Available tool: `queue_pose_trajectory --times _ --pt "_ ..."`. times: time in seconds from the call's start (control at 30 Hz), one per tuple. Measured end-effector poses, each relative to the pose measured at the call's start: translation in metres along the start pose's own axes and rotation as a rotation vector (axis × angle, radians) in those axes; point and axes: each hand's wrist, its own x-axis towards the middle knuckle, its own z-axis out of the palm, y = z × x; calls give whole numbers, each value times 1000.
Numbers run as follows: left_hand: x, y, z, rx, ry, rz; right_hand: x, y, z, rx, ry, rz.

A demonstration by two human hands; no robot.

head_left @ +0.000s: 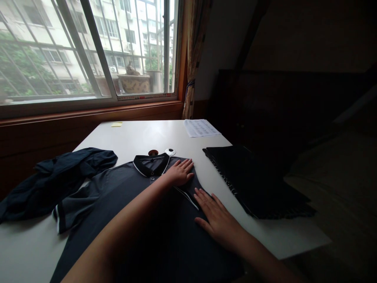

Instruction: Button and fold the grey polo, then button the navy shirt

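Observation:
A dark grey polo shirt (118,196) lies front side up on the white table, its black, white-edged collar (141,167) toward the window. My left hand (180,172) rests flat on the shoulder to the right of the collar, fingers stretched out. Lower down, my right hand (216,216) lies on the shirt's right side with fingers apart, beside a white-piped edge. The sleeve on that side is not spread outward; it seems folded over the body. At the left, the other sleeve (73,208) extends outward with a black-and-white cuff.
A crumpled dark garment (59,173) lies at the table's left. Folded black cloth (253,181) sits at the right edge. Beyond the collar are a brown disc (153,152) and a white disc (170,151). Printed sheets (202,128) and a yellow note (116,124) lie at the far end.

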Motion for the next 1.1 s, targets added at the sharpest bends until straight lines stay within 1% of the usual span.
queue_pose_trajectory --times 0.17,0.27,0.4,0.5,0.57,0.63,0.67,0.7,0.73,0.77,0.8,0.87,0.93,1.0,1.07,1.1 --pt "6 -1 2 -9 -14 -59 -6 1 4 -8 17 10" --pt "7 -2 2 -22 6 -83 -6 0 4 -14 13 12" --pt "5 1 -3 -48 70 -111 -6 -1 1 -20 -7 25" --pt "-6 8 -15 -68 143 -93 -6 -1 0 -18 -20 32" --pt "-22 14 -27 -77 187 -48 -6 -1 -1 -17 -24 37" --pt "-47 17 -42 -86 222 1 -6 -1 -2 -21 -24 43" --pt "-62 17 -49 -93 245 21 -7 -1 -3 -24 -24 45" --pt "-79 15 -56 -116 296 40 -6 -1 -5 -26 -26 44" --pt "-97 11 -63 -134 337 30 -6 -1 -7 -26 -30 41" --pt "-115 5 -68 -141 341 9 -5 -2 -10 -23 -34 38" --pt "-133 -3 -73 -137 347 -37 -3 -2 -13 -21 -36 36" --pt "-165 -21 -79 -98 358 -185 5 -2 -20 -20 -20 30" --pt "-189 -41 -79 -48 308 -315 21 -3 -28 -25 23 7" --pt "-203 -59 -74 -1 231 -424 45 -5 -33 -23 75 -36" --pt "-207 -73 -66 41 149 -502 78 -8 -33 -9 89 -50" --pt "-205 -78 -61 52 122 -520 96 -9 -32 -3 82 -45"
